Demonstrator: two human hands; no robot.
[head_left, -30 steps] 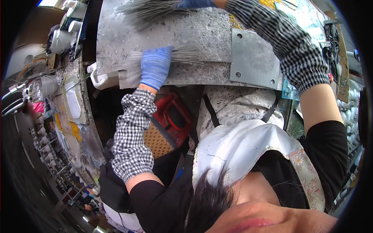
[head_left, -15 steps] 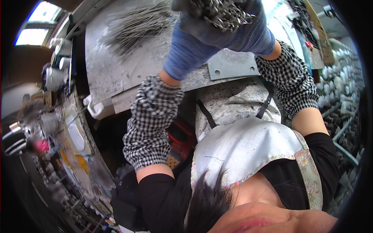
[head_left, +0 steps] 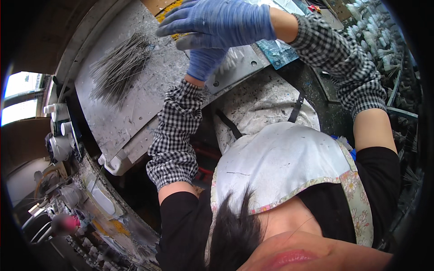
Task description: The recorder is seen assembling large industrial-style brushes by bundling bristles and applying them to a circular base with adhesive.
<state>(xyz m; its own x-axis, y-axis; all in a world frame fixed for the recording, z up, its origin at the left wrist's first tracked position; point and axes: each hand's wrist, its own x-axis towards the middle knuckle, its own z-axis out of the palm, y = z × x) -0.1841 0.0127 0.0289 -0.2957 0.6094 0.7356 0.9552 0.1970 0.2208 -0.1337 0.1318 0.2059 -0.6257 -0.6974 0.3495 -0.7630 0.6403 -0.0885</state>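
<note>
My right hand (head_left: 226, 22), in a blue knit glove with greyed fingertips, reaches leftward across the top of the view. Its fingers are stretched out and I see nothing held in them. Beneath it is my left hand (head_left: 205, 61), gloved the same way; its fingers are hidden behind the right hand. Both are above a grey metal plate (head_left: 242, 65) with round holes at the front edge of the worktable. Something pale and bristly (head_left: 229, 58) shows on the plate beside my left hand. To the left lies a bundle of thin grey wires (head_left: 120, 65).
The grey worktable (head_left: 149, 97) is scratched and stained. A blue, paint-marked sheet (head_left: 278, 52) adjoins the plate on the right. A white plastic jug (head_left: 118, 162) is by the table's left corner. Racks of pale brush-like pieces (head_left: 373, 36) stand at the far right.
My right hand has swung left over my left hand, its fingers now straight. The silvery chain-like clump at my hands no longer shows. The whole view has turned and shifted.
</note>
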